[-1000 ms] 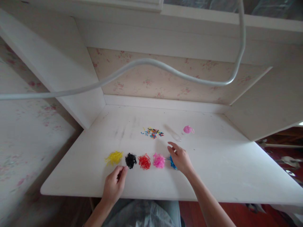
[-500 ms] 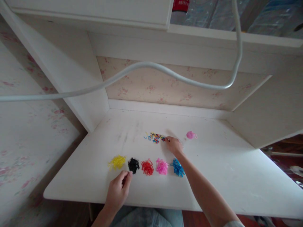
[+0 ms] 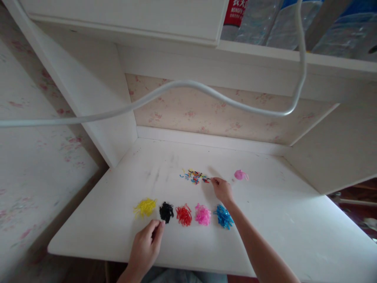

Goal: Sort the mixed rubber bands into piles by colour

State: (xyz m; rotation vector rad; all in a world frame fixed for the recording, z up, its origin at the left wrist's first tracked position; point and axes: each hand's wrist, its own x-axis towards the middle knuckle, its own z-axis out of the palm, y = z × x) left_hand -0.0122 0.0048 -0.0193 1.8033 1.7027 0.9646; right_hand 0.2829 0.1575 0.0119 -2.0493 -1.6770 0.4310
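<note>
My right hand (image 3: 222,189) pinches a small black rubber band (image 3: 209,179) at the right edge of a mixed pile of coloured rubber bands (image 3: 194,176). My left hand (image 3: 146,243) is closed, thumb against forefinger, just below the pile of black rubber bands (image 3: 166,212); whatever it may hold is hidden. In the same row lie piles of yellow bands (image 3: 145,207), red bands (image 3: 184,215), pink bands (image 3: 203,214) and blue bands (image 3: 224,216). My right forearm passes beside the blue pile.
A pink bundle (image 3: 240,175) lies on the white desk (image 3: 273,220), right of my right hand. A white cable (image 3: 188,83) crosses in front of the view. Plastic bottles (image 3: 259,21) stand on the shelf above, and a side panel (image 3: 332,149) bounds the desk at right.
My right hand has drawn slightly back from the mixed pile, and a black rubber band now shows at its fingertips. My left hand stays by the black pile. The view has shifted a little.
</note>
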